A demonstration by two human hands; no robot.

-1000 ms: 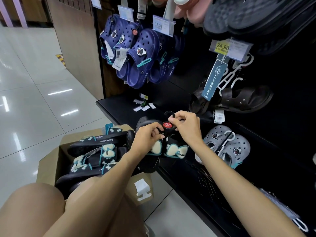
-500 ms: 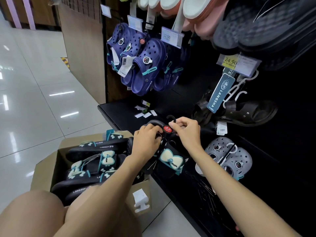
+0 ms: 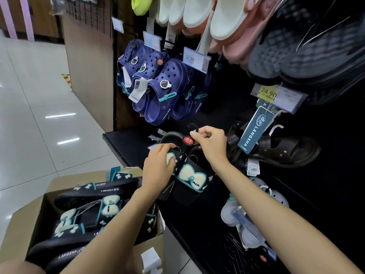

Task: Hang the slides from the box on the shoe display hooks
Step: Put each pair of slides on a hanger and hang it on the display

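Observation:
A pair of black slides (image 3: 192, 179) with cream bows hangs from a black hanger (image 3: 191, 133) with a red round label, held in front of the dark display wall. My right hand (image 3: 212, 144) pinches the hanger just below its hook. My left hand (image 3: 160, 165) grips the left slide of the pair over its bow strap. The cardboard box (image 3: 29, 218) at lower left holds several more black slides (image 3: 94, 210) with the same bows.
Navy clogs (image 3: 158, 88) hang at upper left under a 12.00 price tag (image 3: 194, 59). White, pink and dark slides hang above. Black sandals (image 3: 284, 151) hang under a 24.90 tag (image 3: 276, 94); grey clogs (image 3: 254, 206) hang lower right. A black base shelf (image 3: 126, 143) runs below.
Both hands have lifted the pair of slides a little higher and farther from the box. My view has tilted upward, showing more of the upper rows.

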